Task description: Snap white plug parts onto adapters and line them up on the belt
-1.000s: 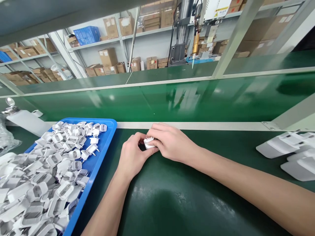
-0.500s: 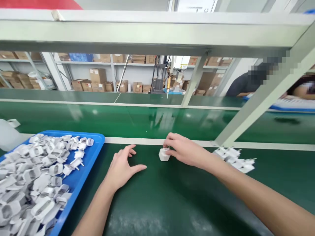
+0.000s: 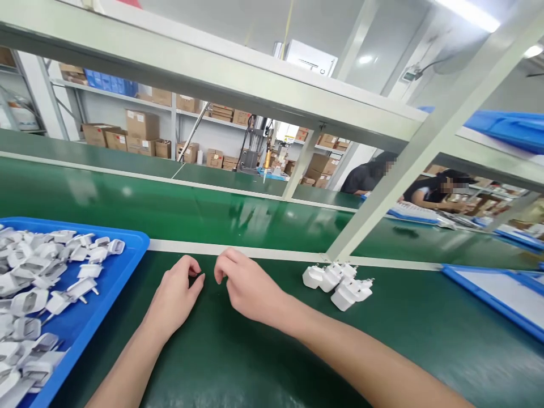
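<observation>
1. The left hand (image 3: 176, 292) and right hand (image 3: 249, 286) rest on the mat (image 3: 238, 362), fingers loosely curled, holding nothing.
2. The plugs (image 3: 338, 282) lie near the right hand, not touching it.
3. The tray (image 3: 138, 243) of parts sits just left.
4. This looks like a gap between pieces. Taking a new part would need a reach to the tray.

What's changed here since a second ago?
A second ago both hands pressed one white plug between them. The right hand then carried it rightward alone and let go; it now seems to lie with the pile of white plugs. The right hand has come back beside the left hand; both are empty. The blue tray of white parts stayed put.
</observation>
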Demonstrator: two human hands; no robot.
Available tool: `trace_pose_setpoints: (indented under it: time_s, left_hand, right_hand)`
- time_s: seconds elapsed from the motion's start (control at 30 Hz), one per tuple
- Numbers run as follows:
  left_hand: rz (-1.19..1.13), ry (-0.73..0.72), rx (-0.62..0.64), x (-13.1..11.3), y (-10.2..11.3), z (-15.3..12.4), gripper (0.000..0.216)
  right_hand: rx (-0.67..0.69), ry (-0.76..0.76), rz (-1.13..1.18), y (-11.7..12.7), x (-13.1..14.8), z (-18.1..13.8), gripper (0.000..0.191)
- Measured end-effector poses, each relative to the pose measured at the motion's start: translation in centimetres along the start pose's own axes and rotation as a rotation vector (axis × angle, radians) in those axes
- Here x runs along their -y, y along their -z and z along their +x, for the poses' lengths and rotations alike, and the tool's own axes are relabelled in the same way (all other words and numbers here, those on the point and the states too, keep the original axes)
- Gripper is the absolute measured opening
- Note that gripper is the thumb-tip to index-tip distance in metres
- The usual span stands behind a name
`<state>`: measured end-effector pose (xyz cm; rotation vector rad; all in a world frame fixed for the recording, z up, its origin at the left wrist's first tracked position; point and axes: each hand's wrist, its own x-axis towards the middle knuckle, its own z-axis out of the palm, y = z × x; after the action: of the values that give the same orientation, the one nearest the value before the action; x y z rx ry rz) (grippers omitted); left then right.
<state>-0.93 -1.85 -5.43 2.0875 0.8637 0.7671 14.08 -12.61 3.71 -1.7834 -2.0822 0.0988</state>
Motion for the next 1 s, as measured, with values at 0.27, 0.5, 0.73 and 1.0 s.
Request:
trace_pose_setpoints:
  time_s: [0.27,0.5,0.73,1.0]
  left_hand:
    - [0.054,-0.009,-0.145,-1.8,0.7,0.9,0.021]
    - [0.172,-0.155,-0.209,-2.2,0.1,1.6,0.027]
    - [0.139,-0.478,-0.264,-3.8,0.2,0.8,0.029]
    - [0.073,-0.349,-0.267,-4.2,0.4,0.9,0.036]
  right_hand:
    - [-0.165,-0.054,0.383,-7.9,-2.8,8.7,0.013]
    - [-0.184,-0.276,0.668,-8.3,-6.2,9.8,0.020]
    - [-0.305,-0.476,0.908,-8.3,-6.4,10.7,0.029]
    - [-0.293,-0.392,0.883,-8.3,-5.7,9.6,0.034]
